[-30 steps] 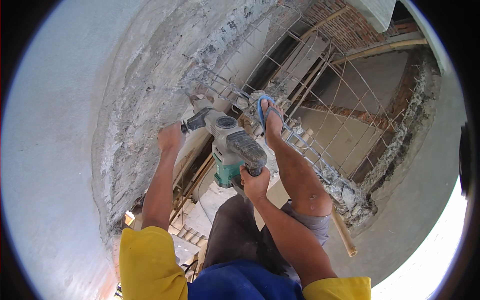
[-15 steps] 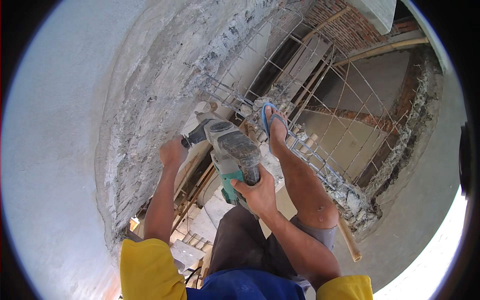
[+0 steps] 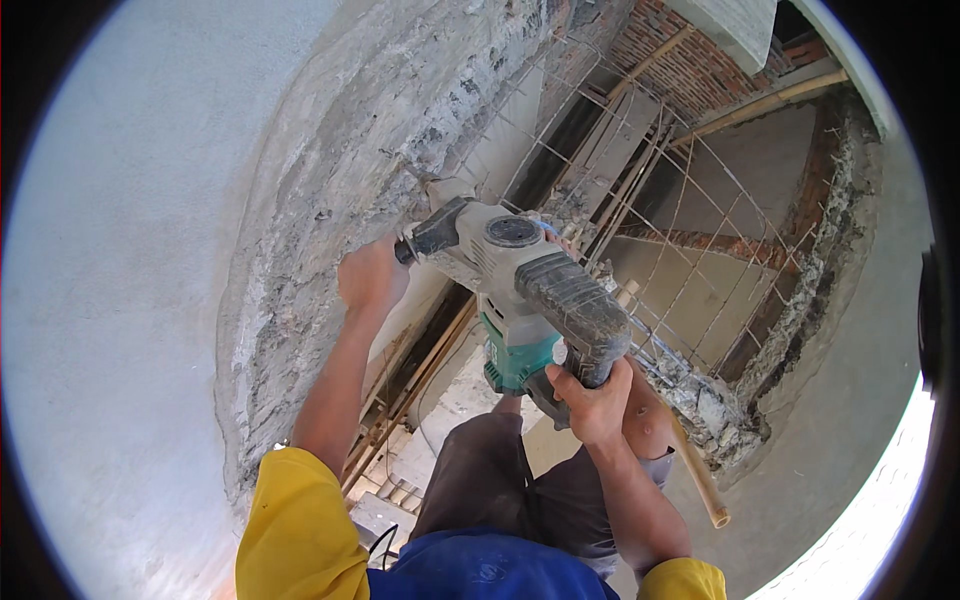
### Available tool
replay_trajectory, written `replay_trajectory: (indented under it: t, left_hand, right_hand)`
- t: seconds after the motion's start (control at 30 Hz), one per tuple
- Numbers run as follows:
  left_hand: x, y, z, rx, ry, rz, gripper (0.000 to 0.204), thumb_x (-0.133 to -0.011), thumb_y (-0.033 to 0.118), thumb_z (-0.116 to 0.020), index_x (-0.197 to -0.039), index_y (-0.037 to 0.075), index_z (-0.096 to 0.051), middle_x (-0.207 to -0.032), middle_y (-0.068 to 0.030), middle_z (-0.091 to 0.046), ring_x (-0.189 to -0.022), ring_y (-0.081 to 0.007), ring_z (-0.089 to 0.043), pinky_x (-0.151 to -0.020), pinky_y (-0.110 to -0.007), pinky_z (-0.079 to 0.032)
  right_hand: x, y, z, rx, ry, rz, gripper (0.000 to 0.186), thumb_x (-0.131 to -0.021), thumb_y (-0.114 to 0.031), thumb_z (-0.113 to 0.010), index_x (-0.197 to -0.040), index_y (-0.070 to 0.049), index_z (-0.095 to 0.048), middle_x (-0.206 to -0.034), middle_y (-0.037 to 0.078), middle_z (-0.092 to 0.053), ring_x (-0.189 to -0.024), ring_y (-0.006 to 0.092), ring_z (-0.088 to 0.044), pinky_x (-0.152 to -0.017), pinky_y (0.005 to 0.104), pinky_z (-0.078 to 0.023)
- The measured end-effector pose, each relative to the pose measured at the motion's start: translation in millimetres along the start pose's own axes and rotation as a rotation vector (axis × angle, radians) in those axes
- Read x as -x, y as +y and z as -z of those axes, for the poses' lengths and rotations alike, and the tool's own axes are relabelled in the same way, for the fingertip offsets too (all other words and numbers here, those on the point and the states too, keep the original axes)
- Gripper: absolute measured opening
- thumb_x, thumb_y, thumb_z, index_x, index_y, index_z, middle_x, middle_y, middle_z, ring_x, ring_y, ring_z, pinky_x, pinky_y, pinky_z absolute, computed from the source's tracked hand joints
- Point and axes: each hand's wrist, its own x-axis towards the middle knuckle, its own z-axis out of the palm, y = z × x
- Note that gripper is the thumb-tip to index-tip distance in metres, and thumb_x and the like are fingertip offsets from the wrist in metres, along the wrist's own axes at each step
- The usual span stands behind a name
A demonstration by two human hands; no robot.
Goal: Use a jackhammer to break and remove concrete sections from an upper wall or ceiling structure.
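Observation:
A dusty grey-and-green demolition hammer [image 3: 500, 265] spans the middle of the view, held in both hands. My left hand [image 3: 372, 278] is closed round its black side handle [image 3: 438, 232]. At the tool's back end, my right hand [image 3: 597, 402] wraps the dark rear grip, its thumb toward me. The hammer's nose points up and left at the rough, chipped concrete [image 3: 320, 215] of the wall. Its bit meets or nearly meets that surface; whether they touch I cannot tell. The tool body partly hides my foot.
Bare steel bars [image 3: 690, 230] form a grid over an opening at right, edged with broken concrete [image 3: 715, 415]. A bamboo pole [image 3: 700, 470] sticks out beside my knee. Red brickwork [image 3: 650, 45] shows at the top. Planks and rubble lie far below between my legs and the wall.
The hammer has swung, its rear end going right and its nose rising toward the chipped concrete. Both hands moved with it, keeping their grip; the tool now covers most of my foot.

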Motion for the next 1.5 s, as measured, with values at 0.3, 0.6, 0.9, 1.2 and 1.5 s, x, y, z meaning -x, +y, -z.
replay_trajectory:
  t: [0.3, 0.6, 0.9, 1.2, 1.5]
  left_hand:
    - [-47.9, 12.4, -15.5, -0.012, -0.029, -0.125, 0.016, -0.077, 0.022, -0.062, -0.088, 0.012, -0.069, -0.079, -0.0173, -0.067, -0.077, -0.0354, -0.066, -0.067, -0.046, -0.051]
    - [-93.9, -5.1, -91.1, -0.146, -0.069, -0.236, 0.012, -0.077, 0.015, -0.061, -0.085, 0.008, -0.067, -0.081, -0.0174, -0.068, -0.079, -0.0326, -0.067, -0.071, -0.045, -0.052]
    - [-88.7, 1.1, -92.0, -0.105, -0.098, -0.156, 0.013, -0.078, 0.008, -0.055, -0.086, 0.007, -0.065, -0.083, -0.0184, -0.068, -0.081, -0.0335, -0.067, -0.072, -0.045, -0.052]
    - [-101.8, 3.2, -81.0, -0.122, -0.134, -0.154, 0.015, -0.078, 0.006, -0.055, -0.089, 0.006, -0.066, -0.085, -0.0191, -0.068, -0.083, -0.0326, -0.068, -0.074, -0.044, -0.052]
    - [-110.5, 15.5, -88.0, -0.159, -0.162, -0.191, 0.014, -0.078, 0.009, -0.056, -0.085, 0.005, -0.067, -0.084, -0.0199, -0.068, -0.082, -0.0338, -0.067, -0.071, -0.045, -0.052]
  right_hand:
    - [-27.2, 23.7, -28.6, -0.054, 0.18, 0.066, 0.02, -0.073, -0.009, -0.069, -0.08, 0.001, -0.054, -0.062, 0.004, -0.055, -0.047, 0.009, -0.05, -0.044, 0.0265, -0.039]
    - [-65.1, 113.2, -67.3, -0.437, 0.366, -0.341, 0.013, -0.072, 0.002, -0.065, -0.072, -0.001, -0.053, -0.059, 0.003, -0.052, -0.044, 0.011, -0.048, -0.04, 0.0269, -0.036]
    - [-70.2, 108.9, -60.9, -0.352, 0.445, -0.3, 0.011, -0.068, 0.004, -0.062, -0.076, 0.003, -0.056, -0.06, 0.007, -0.054, -0.045, 0.016, -0.052, -0.038, 0.0295, -0.039]
    - [-69.5, 101.9, -62.7, -0.402, 0.473, -0.327, 0.013, -0.066, 0.002, -0.063, -0.074, -0.001, -0.054, -0.056, 0.004, -0.053, -0.042, 0.0129, -0.049, -0.037, 0.0271, -0.035]
    - [-90.0, 99.6, -44.6, -0.434, 0.469, -0.368, 0.015, -0.063, 0.003, -0.064, -0.074, 0.0, -0.054, -0.056, 0.007, -0.055, -0.041, 0.0162, -0.051, -0.036, 0.0277, -0.036]
